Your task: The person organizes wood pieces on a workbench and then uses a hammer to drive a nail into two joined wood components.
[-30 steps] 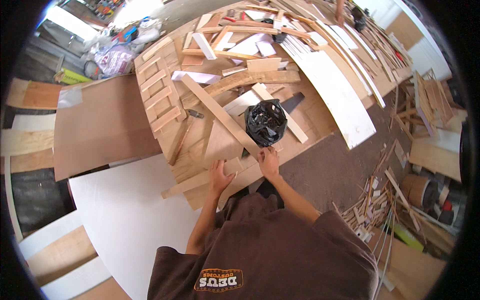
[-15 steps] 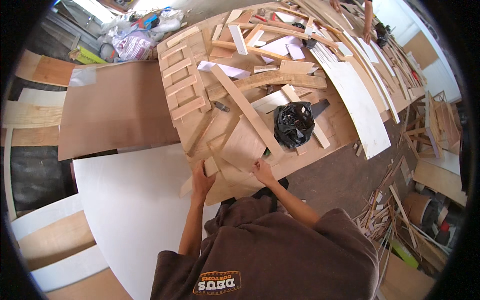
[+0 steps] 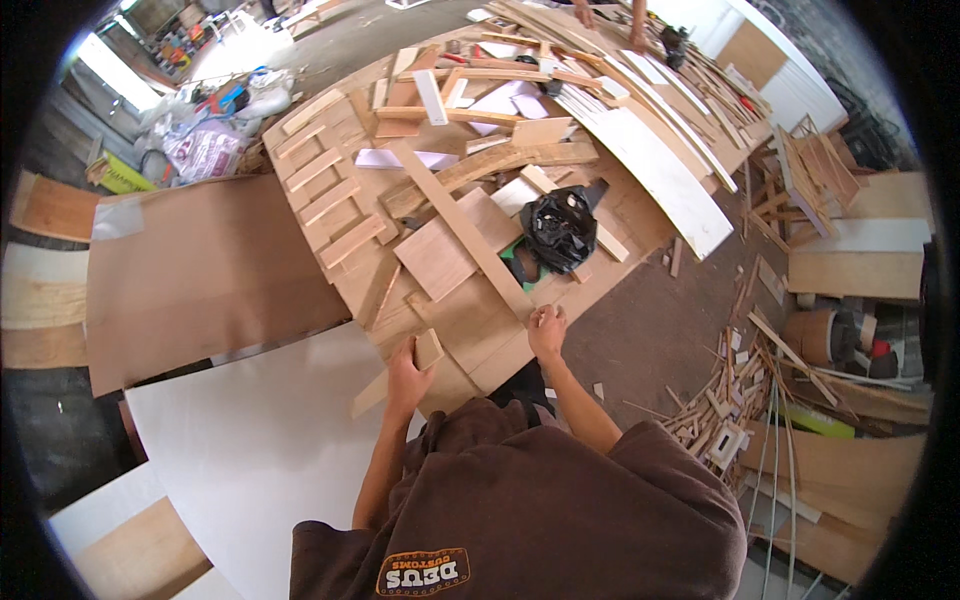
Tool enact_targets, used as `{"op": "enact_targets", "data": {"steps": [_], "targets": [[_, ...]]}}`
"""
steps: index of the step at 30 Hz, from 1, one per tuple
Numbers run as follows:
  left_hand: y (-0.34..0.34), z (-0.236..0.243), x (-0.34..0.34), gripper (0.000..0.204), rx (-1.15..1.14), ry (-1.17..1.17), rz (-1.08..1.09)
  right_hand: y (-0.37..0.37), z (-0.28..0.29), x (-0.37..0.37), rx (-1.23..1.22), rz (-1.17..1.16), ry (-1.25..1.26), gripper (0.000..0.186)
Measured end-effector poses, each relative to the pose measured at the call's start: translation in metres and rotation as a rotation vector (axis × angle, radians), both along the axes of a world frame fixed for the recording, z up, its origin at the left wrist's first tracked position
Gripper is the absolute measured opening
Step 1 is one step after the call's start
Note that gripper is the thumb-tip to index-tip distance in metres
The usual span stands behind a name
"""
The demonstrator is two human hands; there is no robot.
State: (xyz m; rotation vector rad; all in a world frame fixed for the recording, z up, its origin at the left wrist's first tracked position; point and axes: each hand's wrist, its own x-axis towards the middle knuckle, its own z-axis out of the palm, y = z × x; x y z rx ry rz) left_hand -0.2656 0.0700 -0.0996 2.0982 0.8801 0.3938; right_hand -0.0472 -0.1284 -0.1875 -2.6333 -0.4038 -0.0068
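My left hand (image 3: 408, 372) holds a small light wooden block (image 3: 429, 349) at the near edge of the plywood worktable (image 3: 478, 350). My right hand (image 3: 546, 330) is curled beside the near end of a long plank (image 3: 470, 240); what its fingers hold is hard to make out. Ahead lies a square plywood piece (image 3: 435, 260), left of that plank. Right of the plank, a black plastic bag of small bits (image 3: 560, 228) sits beside a green object (image 3: 530, 257).
Wood strips, a slatted wooden piece (image 3: 330, 200) and a curved white panel (image 3: 670, 180) cover the table. At left are a brown board (image 3: 200, 280) and a white sheet (image 3: 250, 430). Offcuts (image 3: 720, 400) lie at right. A co-worker's arms (image 3: 636, 30) reach in at the far edge.
The square plywood piece has moved forward, away from me. My right hand has left it and shifted right. My left hand has drawn slightly back with the block. The view has shifted.
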Motion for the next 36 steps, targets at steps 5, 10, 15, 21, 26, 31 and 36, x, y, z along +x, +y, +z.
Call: {"op": "enact_targets", "data": {"steps": [5,10,15,21,26,31,36], "targets": [[-0.026,0.027,0.045,0.043,-0.147,-0.002,-0.137,0.011,-0.035,0.016,0.515,0.065,0.615,0.017],[-0.042,0.01,0.069,0.051,0.057,0.004,-0.164,0.02,0.004,0.047,0.491,0.271,0.279,0.014],[-0.057,0.001,0.096,0.058,0.077,0.022,-0.157,-0.05,0.003,0.121,0.192,0.098,0.081,0.01],[-0.077,0.006,0.15,0.059,0.218,0.106,-0.158,-0.066,-0.027,0.178,0.103,0.321,0.23,0.015],[-0.086,0.021,0.17,0.061,0.142,0.171,-0.089,-0.084,0.0,0.193,0.149,0.378,0.107,0.013],[-0.092,0.009,0.181,0.059,0.2,0.124,-0.046,-0.122,0.039,0.234,0.425,0.454,0.062,0.011],[-0.101,0.028,0.209,0.059,0.096,0.176,-0.093,-0.152,0.055,0.243,0.552,0.461,0.516,0.006]]}}
